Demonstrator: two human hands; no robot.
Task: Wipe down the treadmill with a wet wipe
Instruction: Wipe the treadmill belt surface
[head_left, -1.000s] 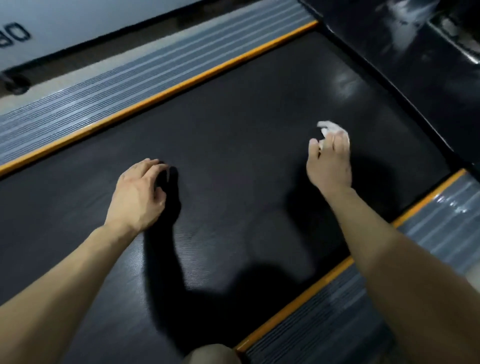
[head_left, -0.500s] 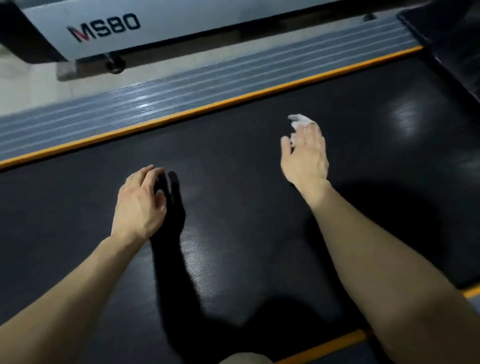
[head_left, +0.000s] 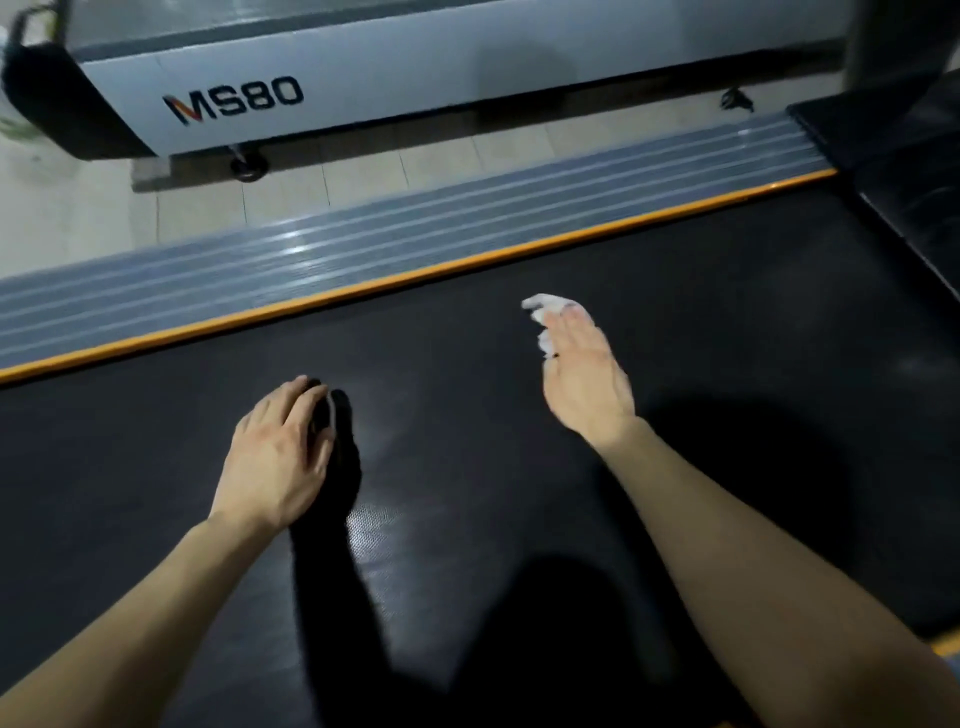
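The black treadmill belt (head_left: 467, 441) fills most of the view, edged by an orange strip (head_left: 395, 280) and a grey ribbed side rail (head_left: 311, 254). My right hand (head_left: 587, 379) presses a crumpled white wet wipe (head_left: 545, 306) onto the belt under its fingers, near the belt's middle. My left hand (head_left: 280, 457) rests on the belt to the left, its fingers loosely bent and holding nothing.
A second, white treadmill marked MS80 (head_left: 234, 98) stands beyond a strip of tiled floor (head_left: 363, 161). The black motor cover (head_left: 904, 171) rises at the right end of the belt. An orange edge (head_left: 948, 644) shows at the lower right.
My right hand has slid the wipe leftward along the belt, away from the motor cover. The view has swung left, bringing the white treadmill into sight. My left hand has stayed planted.
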